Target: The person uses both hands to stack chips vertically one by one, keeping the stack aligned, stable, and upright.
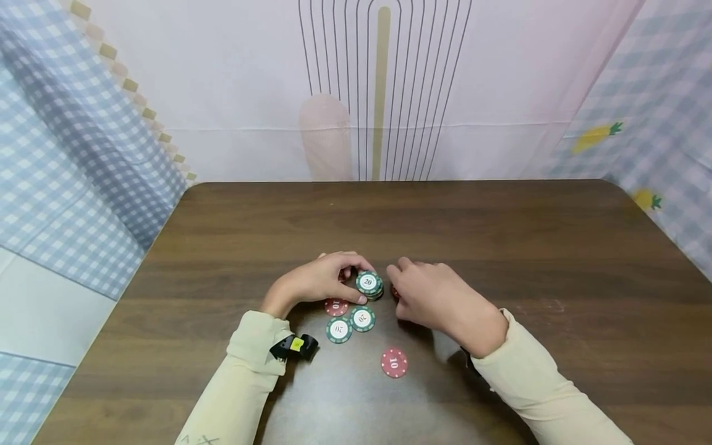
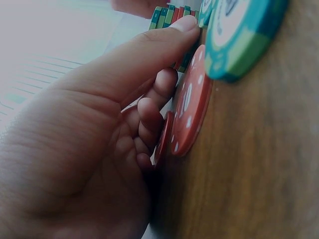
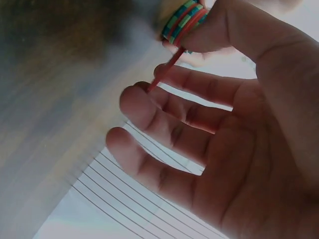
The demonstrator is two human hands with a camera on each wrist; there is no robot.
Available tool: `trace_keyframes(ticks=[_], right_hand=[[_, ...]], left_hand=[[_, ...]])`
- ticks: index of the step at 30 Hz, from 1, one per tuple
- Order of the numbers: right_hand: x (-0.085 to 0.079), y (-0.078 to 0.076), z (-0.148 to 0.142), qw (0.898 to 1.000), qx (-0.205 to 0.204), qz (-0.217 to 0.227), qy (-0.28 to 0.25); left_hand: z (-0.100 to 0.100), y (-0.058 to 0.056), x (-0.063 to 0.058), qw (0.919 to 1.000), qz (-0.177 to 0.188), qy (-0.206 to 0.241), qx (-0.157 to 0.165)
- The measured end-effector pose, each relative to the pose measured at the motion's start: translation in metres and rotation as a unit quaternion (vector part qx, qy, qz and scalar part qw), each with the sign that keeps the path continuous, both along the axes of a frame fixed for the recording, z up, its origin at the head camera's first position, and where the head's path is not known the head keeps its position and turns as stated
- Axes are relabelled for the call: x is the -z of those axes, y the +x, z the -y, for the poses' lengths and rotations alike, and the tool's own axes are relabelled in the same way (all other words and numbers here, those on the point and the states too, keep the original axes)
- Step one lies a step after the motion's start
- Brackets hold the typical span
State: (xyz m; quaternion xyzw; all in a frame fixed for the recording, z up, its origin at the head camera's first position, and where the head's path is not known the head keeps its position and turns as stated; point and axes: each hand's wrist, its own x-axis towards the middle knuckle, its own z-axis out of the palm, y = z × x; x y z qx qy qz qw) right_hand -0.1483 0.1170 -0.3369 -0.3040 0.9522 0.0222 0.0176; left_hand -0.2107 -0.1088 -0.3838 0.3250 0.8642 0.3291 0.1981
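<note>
My left hand [image 1: 319, 281] holds a short stack of green and red poker chips [image 1: 369, 283] between thumb and fingers, a green 20 chip on top. In the left wrist view the thumb lies along the side of the stack [image 2: 169, 17]. My right hand [image 1: 431, 293], just right of the stack, pinches a red poker chip [image 3: 167, 68] between thumb and fingertips; the right wrist view shows it edge-on. Beneath my left hand lies a red 10 chip [image 1: 336, 307], with another red chip [image 2: 163, 139] beside the curled fingers, mostly hidden from above.
Two green 20 chips [image 1: 339, 330] lie side by side in front of my left hand. Nearer to me is a single red 10 chip [image 1: 394, 363]. The brown wooden table [image 1: 500, 216] ends at a patterned cloth [image 1: 245, 80] behind and at the sides.
</note>
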Motion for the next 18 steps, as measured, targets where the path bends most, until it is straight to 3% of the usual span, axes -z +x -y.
trace_keyframes(ticks=[6,9,13,18], right_hand=[[-0.001,0.000,0.001,0.991,-0.042,-0.109,-0.060],[0.000,-0.001,0.004,0.985,-0.065,-0.140,-0.077],[0.002,-0.002,0.008,0.983,-0.077,-0.144,-0.079],[0.005,-0.001,0.011,0.988,-0.079,-0.102,-0.079]], left_hand=[[-0.001,-0.001,0.000,1.0000,0.003,0.001,0.003],[-0.001,-0.001,0.000,1.0000,0.005,0.005,0.004],[-0.001,-0.002,0.000,0.9999,0.005,0.008,0.001],[-0.002,-0.003,0.002,1.0000,-0.003,0.001,0.003]])
